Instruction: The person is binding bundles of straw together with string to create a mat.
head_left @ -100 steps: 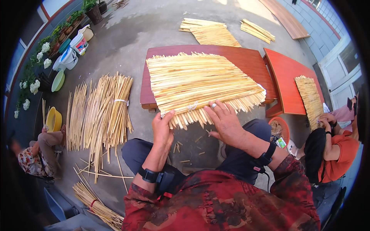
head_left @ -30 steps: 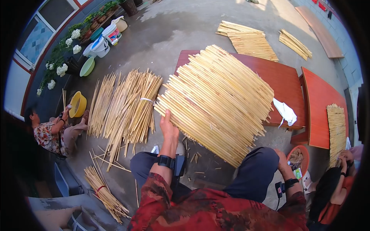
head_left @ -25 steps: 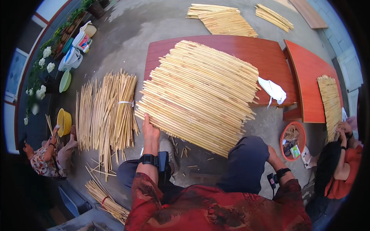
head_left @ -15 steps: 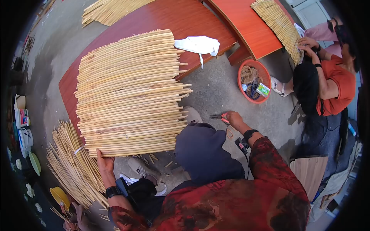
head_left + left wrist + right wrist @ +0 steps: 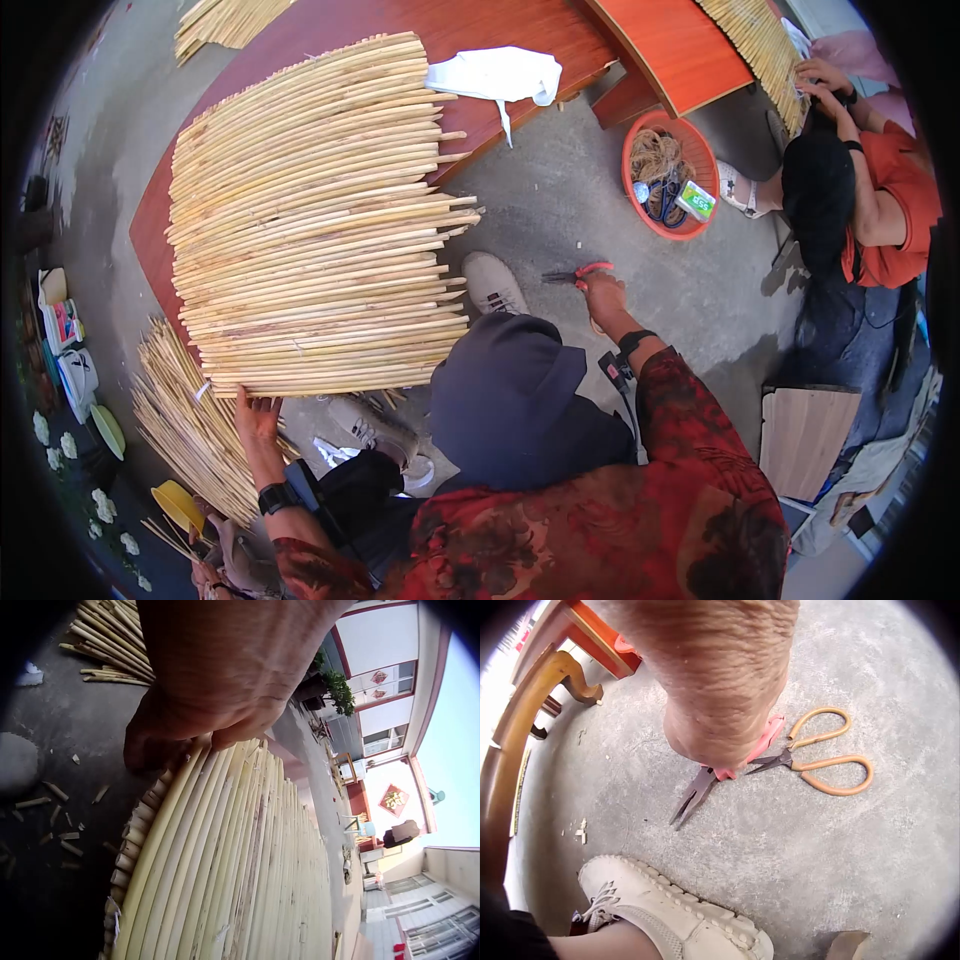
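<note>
A mat of pale reed stalks (image 5: 320, 230) lies tilted from the dark red table (image 5: 340, 40) toward my lap. At its near left corner my left hand (image 5: 259, 420) grips the edge; in the left wrist view the fingers (image 5: 142, 742) bend round the outermost stalks. Down by the floor, right of my knee, my right hand (image 5: 606, 298) holds needle-nose pliers (image 5: 572, 277) by their red handles. The right wrist view shows the dark nose of the pliers pointing away from the palm, and tan-handled scissors (image 5: 832, 772) beside them on the concrete. My wrist hides most of that grip.
An orange basket (image 5: 640, 205) with twine and a small green packet stands at the right. A white cloth (image 5: 500, 75) hangs over the table edge. Loose stalks (image 5: 185, 420) lie at the left. Another person (image 5: 885, 200) works on a mat at the orange table (image 5: 690, 60).
Earlier both hands were at the mat's near edge. The mat has since been turned; my right hand left it, went down past my knee and took hold of the pliers. The head view has swung right.
</note>
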The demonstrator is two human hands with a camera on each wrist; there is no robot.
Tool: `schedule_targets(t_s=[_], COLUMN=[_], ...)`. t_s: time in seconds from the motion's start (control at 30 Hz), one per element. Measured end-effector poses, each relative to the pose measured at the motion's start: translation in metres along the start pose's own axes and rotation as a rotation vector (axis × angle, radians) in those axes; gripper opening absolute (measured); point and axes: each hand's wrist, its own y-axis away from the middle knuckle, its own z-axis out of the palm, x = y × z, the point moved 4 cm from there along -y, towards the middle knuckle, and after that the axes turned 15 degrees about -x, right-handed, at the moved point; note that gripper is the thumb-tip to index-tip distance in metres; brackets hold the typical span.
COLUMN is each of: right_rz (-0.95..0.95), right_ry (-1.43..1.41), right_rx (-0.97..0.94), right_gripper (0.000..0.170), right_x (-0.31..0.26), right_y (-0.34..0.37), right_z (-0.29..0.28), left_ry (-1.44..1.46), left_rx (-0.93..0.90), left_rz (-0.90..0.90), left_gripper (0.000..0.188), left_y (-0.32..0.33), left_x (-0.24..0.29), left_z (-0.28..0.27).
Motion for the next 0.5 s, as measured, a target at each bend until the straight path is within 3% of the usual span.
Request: schedule_targets(t_s=[0.1, 0.13, 0.23, 0.33, 0.4, 0.43, 0.5], right_rz=[-0.020, 0.046, 0.049, -0.118, -0.232, -0.258, -0.434], right_ry=[0.078, -0.040, 0.071, 0.031, -0.673, -0.660, -1.024], right_rx=[-0.018, -0.135, -0.157, -0.051, -0.003, 0.014, -0.025], right_gripper=[0.022, 0.025, 0.026, 0.025, 0.021, 0.021, 0.019], right_x=[0.007, 0.012, 0.021, 0.026, 0.062, 0.072, 0.084], right_y=[-0.015, -0.020, -0.034, -0.047, -0.093, -0.094, -0.102], right_z=[0.011, 0.011, 0.023, 0.034, 0.084, 0.086, 0.075], left_ry=[-0.199, -0.222, -0.339, -0.337, -0.418, -0.397, -0.557], left_rx=[-0.048, -0.056, -0.190, -0.284, -0.391, -0.387, -0.487], left_rz=[-0.043, -0.030, 0.083, 0.090, 0.062, 0.087, 0.086], left_gripper=[0.062, 0.057, 0.035, 0.036, 0.034, 0.034, 0.036], left_y=[0.027, 0.038, 0.084, 0.118, 0.130, 0.135, 0.144], left_x=[-0.001, -0.001, 0.000, -0.008, -0.015, -0.016, -0.021], left_z=[0.000, 0.004, 0.041, 0.060, 0.071, 0.073, 0.084])
